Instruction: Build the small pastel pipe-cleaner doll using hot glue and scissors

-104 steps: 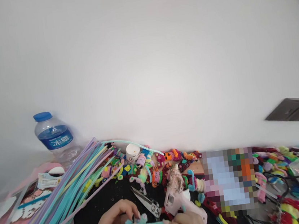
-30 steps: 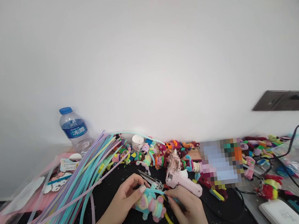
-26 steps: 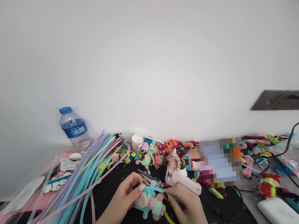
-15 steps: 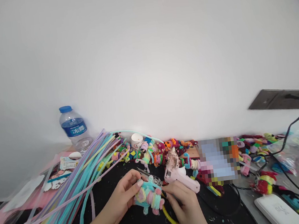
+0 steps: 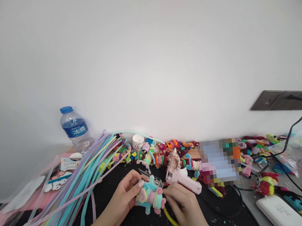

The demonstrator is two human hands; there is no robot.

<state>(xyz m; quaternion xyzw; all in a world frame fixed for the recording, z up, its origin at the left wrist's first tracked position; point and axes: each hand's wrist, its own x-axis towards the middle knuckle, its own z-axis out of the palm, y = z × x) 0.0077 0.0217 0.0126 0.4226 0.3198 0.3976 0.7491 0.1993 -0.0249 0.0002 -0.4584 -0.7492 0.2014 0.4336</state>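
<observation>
We have the left hand (image 5: pixel 126 193) gripping a fuzzy aqua, pink and yellow doll (image 5: pixel 151 196), thumb on the near face, other fingers behind. Doll is tilted, held over the black mat (image 5: pixel 111 183), low centre of view. Right hand (image 5: pixel 185 204): fingers curled right at the doll's right edge, tips partly hidden, so we can't tell if they're closed on anything.

Scissors (image 5: pixel 157 182) just behind the doll, blades pointing up-left; a yellow curved piece (image 5: pixel 171 218) shows below, between doll and right hand. Pink glue gun (image 5: pixel 183 180) lies just beyond the right hand, crusty nozzle toward the wall (image 5: pixel 144 62).

Left side: we see a loose bundle of pastel chenille stems (image 5: pixel 79 184), water bottle (image 5: pixel 75 131) behind it, blue cap on. White paper cup (image 5: pixel 138 142) stands in the row of small fuzzy figures (image 5: pixel 159 159).

Right side of the table (image 5: pixel 250 201): white rectangular case (image 5: pixel 280 210), clear plastic bag (image 5: pixel 296 154), black cables (image 5: pixel 297 124) running up to the wall socket panel (image 5: pixel 273 100). Pixelated patch (image 5: pixel 220 161) right of the glue gun; contents unreadable.
</observation>
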